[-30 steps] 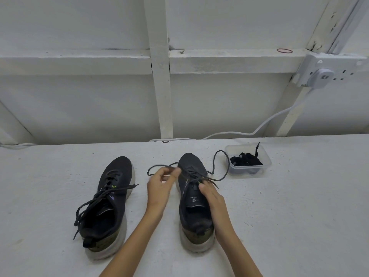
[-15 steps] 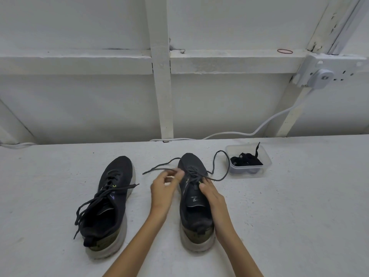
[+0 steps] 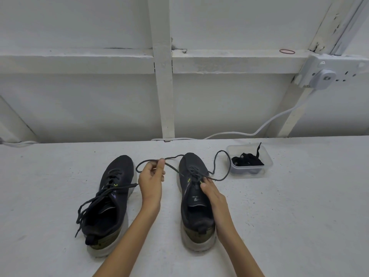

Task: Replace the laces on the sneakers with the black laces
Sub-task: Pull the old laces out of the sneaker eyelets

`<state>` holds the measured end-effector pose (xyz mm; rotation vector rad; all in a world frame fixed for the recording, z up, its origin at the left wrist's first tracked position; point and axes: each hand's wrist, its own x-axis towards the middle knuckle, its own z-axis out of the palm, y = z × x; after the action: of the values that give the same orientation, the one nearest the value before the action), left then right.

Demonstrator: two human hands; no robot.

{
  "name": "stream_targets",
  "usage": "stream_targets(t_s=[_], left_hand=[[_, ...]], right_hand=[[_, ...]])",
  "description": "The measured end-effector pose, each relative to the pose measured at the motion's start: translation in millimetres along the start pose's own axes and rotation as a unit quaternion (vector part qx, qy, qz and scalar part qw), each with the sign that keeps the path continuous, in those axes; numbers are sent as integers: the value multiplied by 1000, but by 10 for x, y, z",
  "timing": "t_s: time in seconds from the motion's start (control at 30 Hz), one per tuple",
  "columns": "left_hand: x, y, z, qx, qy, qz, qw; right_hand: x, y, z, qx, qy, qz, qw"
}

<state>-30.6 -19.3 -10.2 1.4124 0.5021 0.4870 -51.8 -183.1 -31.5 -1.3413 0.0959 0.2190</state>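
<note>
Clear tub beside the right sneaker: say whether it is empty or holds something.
Holds something: black laces lie bunched inside the clear tub, one end poking up above its rim. It has no lid on.

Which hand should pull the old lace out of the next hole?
Left, probably. The left hand already pinches the loose lace, drawn out beside the toe of the sneaker. The right hand holds that sneaker at its tongue, steadying it, so it looks busy.
</note>
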Motion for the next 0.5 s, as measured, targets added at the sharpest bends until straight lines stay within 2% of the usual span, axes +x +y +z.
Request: stream_targets(t_s=[0.13,0.2,0.27,0.37,0.5], left_hand=[[-104,-106,0,-9,-15,-76,997],[-211,-171,17,-3,-49,-110,993],[-354,-202,52,18,-97,-94,991],[-514,-237,110,29,-136,-45,989],[-560,-261,144,29,-212,-35,976]], right_hand=[[25,35,-19,-31,7,16,999],[76,20,-37,-55,46,34,997],[151,-8,-93,-133,73,-18,988],[273,-67,-172,-240,63,-113,962],[440,-194,-159,-391,57,-146,907]])
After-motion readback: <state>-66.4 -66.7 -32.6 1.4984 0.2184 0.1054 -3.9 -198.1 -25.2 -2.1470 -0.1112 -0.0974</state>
